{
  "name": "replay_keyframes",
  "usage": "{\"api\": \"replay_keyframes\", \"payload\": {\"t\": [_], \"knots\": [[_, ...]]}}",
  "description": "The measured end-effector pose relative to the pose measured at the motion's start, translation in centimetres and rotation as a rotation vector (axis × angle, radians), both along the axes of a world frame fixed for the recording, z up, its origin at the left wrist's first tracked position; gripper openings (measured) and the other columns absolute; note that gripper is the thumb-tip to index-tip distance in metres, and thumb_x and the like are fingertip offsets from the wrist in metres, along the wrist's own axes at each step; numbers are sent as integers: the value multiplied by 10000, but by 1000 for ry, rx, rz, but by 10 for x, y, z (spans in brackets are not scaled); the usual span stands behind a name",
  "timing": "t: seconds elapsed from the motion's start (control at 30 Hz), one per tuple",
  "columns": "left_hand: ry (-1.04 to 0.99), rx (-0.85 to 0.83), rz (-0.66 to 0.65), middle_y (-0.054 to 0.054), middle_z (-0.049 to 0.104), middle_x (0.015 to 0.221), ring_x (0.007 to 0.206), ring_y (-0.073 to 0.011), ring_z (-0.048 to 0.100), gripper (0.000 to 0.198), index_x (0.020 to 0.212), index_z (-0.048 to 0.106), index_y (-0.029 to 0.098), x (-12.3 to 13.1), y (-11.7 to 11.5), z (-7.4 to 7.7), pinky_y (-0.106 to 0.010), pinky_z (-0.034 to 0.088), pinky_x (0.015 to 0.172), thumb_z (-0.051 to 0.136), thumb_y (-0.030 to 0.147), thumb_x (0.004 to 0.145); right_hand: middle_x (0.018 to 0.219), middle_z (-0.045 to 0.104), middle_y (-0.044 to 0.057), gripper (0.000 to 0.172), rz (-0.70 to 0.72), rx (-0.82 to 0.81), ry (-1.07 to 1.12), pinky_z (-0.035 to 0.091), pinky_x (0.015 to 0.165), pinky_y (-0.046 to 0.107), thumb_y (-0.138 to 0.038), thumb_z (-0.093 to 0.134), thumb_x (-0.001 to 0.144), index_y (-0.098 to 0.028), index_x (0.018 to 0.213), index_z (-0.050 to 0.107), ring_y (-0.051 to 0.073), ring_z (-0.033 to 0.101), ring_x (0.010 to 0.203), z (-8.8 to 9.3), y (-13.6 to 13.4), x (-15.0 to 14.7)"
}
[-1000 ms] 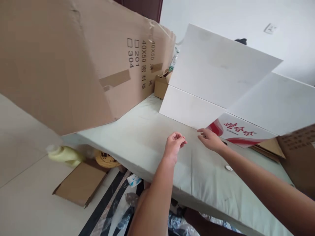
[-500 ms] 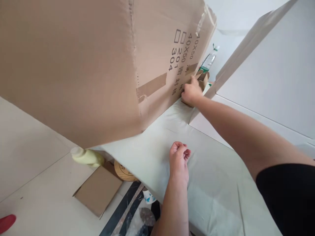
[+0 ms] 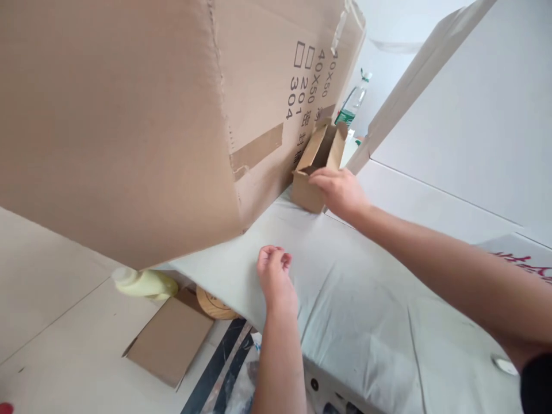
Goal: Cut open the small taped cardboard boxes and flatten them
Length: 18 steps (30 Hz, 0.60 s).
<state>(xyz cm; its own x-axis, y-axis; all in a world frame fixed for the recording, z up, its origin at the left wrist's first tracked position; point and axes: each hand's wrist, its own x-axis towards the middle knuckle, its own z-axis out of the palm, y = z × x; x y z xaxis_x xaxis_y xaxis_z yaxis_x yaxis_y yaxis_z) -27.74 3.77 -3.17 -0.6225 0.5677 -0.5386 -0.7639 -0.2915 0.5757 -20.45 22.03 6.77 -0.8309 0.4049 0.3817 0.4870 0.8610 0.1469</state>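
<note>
A small open cardboard box (image 3: 305,194) stands on the pale cloth-covered surface, close against the side of a very large carton (image 3: 129,126). My right hand (image 3: 342,187) reaches in from the right and grips the small box's near top edge, fingertips over the rim. What lies inside that box is in shadow. Above the cloth (image 3: 353,310), in front of the large carton, my left hand (image 3: 276,270) is loosely curled, thumb against the fingers, and nothing shows in it.
Behind the small box stands a clear bottle with a green label (image 3: 351,106). White panels (image 3: 466,115) rise at the right. Down at the left are a pale yellow bottle (image 3: 149,283), a flat cardboard piece (image 3: 170,339) and a round wooden item (image 3: 215,303).
My right hand has drawn the small cardboard box nearer, away from the bottle. The view has shifted slightly, and my left hand now appears further left, still curled.
</note>
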Motion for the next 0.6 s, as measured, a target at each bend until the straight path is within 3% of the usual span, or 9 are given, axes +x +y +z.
{"api": "replay_keyframes", "payload": {"t": [0.13, 0.23, 0.43, 0.6], "knots": [[35, -52, 124, 63, 516, 713, 648, -91, 560, 260, 778, 496, 207, -12, -9, -1, -243, 427, 693, 667, 239, 585, 1015, 785, 52, 347, 151, 24, 168, 524, 761, 316, 2, 454, 948, -222, 1108, 666, 168, 707, 826, 11, -98, 81], [142, -32, 127, 12, 588, 859, 810, -131, 621, 226, 831, 536, 215, -8, -13, 0, -249, 440, 715, 672, 301, 672, 1007, 777, 86, 376, 220, -25, 137, 537, 764, 335, 26, 500, 917, -200, 1176, 652, 192, 705, 854, 20, -155, 147], [406, 138, -105, -66, 658, 1214, 1194, -224, 618, 315, 1017, 628, 252, 31, -10, 14, -314, 496, 895, 686, 441, 772, 1103, 768, 141, 299, 180, -153, 14, 516, 800, 370, -63, 466, 985, -154, 1136, 708, 216, 710, 956, 35, -230, 248], [661, 306, -310, -100, 691, 1219, 1215, -268, 639, 449, 1111, 657, 227, 88, -9, 41, -387, 486, 1033, 741, 483, 753, 1443, 633, 191, 293, 79, -116, -1, 530, 799, 332, -83, 451, 994, -169, 1002, 731, 192, 696, 960, 39, -269, 301]]}}
